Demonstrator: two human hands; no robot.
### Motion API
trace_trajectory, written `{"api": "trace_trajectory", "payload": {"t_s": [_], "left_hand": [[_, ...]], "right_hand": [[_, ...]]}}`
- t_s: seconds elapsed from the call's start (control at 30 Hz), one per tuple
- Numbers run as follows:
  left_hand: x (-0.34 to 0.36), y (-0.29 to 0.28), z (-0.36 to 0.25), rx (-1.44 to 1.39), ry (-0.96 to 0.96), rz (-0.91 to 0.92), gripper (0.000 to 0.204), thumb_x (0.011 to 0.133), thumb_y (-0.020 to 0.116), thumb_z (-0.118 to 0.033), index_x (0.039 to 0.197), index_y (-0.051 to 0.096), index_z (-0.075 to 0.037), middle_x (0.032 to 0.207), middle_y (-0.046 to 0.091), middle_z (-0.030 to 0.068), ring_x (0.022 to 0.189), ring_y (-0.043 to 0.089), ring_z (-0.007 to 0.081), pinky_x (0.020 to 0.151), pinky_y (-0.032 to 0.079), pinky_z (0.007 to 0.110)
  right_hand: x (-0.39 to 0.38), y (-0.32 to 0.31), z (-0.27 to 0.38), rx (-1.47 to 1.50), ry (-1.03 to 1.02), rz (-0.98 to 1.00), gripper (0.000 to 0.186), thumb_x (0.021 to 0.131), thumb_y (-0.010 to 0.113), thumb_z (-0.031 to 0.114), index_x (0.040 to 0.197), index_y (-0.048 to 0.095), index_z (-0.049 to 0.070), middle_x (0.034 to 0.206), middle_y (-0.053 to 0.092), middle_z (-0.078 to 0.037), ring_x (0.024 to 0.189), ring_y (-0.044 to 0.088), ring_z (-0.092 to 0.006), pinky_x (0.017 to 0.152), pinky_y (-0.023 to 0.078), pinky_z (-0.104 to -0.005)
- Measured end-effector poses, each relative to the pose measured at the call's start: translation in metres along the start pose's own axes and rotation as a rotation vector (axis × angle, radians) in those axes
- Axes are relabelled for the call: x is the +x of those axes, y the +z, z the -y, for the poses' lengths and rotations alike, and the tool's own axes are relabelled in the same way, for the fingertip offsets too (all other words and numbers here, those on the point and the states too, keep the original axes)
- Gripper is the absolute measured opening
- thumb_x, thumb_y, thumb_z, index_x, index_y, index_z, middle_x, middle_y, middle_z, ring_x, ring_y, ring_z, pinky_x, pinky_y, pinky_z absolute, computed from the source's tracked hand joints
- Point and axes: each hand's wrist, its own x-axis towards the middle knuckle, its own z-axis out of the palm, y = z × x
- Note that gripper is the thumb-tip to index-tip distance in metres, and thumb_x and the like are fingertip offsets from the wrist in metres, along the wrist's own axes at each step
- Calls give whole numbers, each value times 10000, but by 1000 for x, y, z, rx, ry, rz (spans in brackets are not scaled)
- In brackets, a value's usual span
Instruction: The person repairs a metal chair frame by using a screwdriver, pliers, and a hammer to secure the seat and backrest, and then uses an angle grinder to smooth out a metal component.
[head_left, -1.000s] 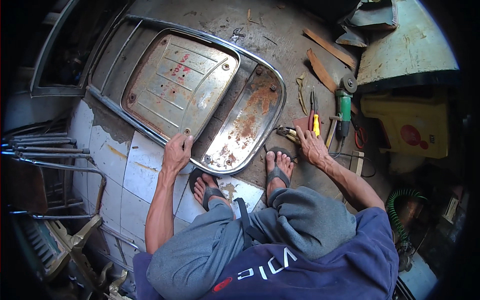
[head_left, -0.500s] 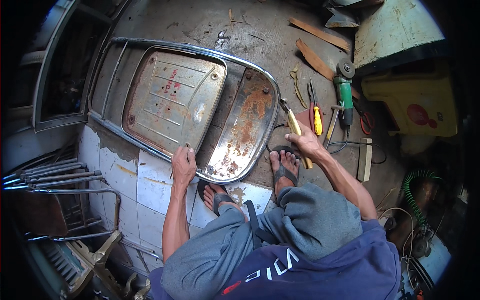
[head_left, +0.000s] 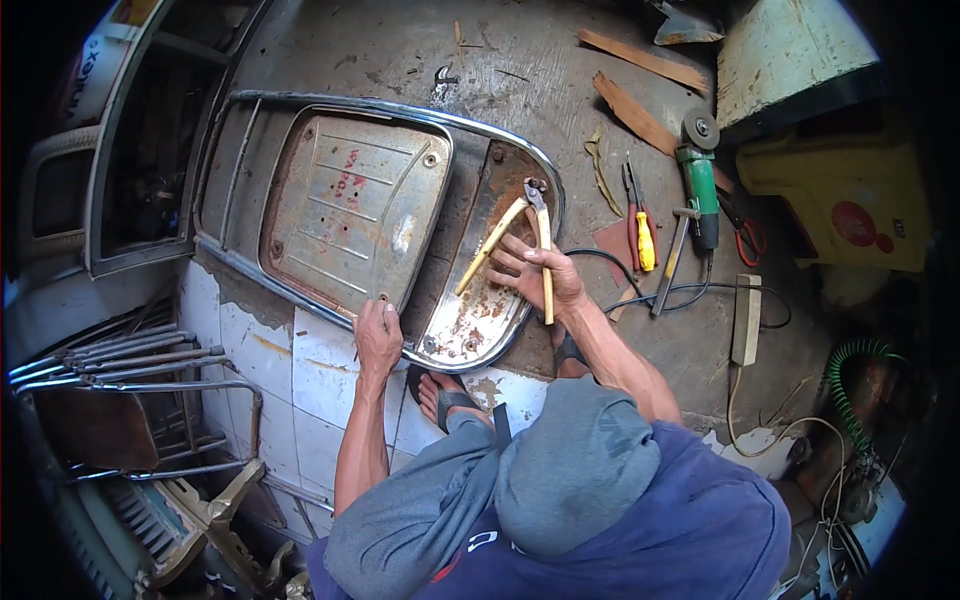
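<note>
My right hand (head_left: 553, 278) holds a pair of pincers (head_left: 541, 240) with yellow handles. The handles are spread apart, one against my thumb and palm, the other by my outstretched fingers. The jaws point away from me, over the rusty end of a chrome-tubed chair frame (head_left: 400, 103) lying on the floor. At the near right corner of its rusty metal seat panel (head_left: 350, 200), my left hand (head_left: 378, 335) has its fingers pinched together. A thin dark bit shows beside that hand, but what the fingers hold is hidden. Bolts sit at the panel's corners.
Right of the frame lie pliers (head_left: 631, 205), a yellow-handled screwdriver (head_left: 645, 245), a hammer (head_left: 672, 265), a green angle grinder (head_left: 698, 190) with its cable, and orange-handled scissors (head_left: 750, 245). Wood strips (head_left: 640, 58) lie beyond. Stacked metal chair frames (head_left: 150, 370) stand at left.
My right hand has swung left with the pincers, from beside the frame to over its rusty end, and their handles have spread. My left hand stays at the panel's corner.
</note>
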Motion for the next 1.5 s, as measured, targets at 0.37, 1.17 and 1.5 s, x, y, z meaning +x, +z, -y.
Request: {"api": "trace_trajectory", "payload": {"t_s": [0.37, 1.17, 1.5], "left_hand": [[3, -1, 0, 9, 4, 21, 258, 1019, 460, -191, 888, 576, -1, 878, 545, 192, 852, 534, 412, 794, 396, 509], [3, -3, 3, 14, -10, 59, 275, 1028, 450, -223, 907, 586, -17, 901, 561, 186, 886, 548, 406, 808, 399, 502], [2, -3, 6, 29, 20, -17, 272, 1027, 443, -210, 882, 569, -17, 883, 546, 178, 863, 532, 403, 803, 382, 505]], "right_hand": [[11, -5, -5, 24, -12, 45, 835, 894, 597, 38, 1603, 207, 245, 1478, 459, -157, 1403, 429, -378, 1115, 372, -638], [29, 3, 5, 3, 94, 33, 518, 766, 520, 120, 1276, 530, 33, 1276, 581, -234, 1284, 549, -426, 1103, 419, -629], [-7, 40, 49, -594, 203, -393, 657, 810, 518, -34, 1444, 347, -45, 1065, 581, -103, 953, 644, -225, 844, 621, -442]]}}
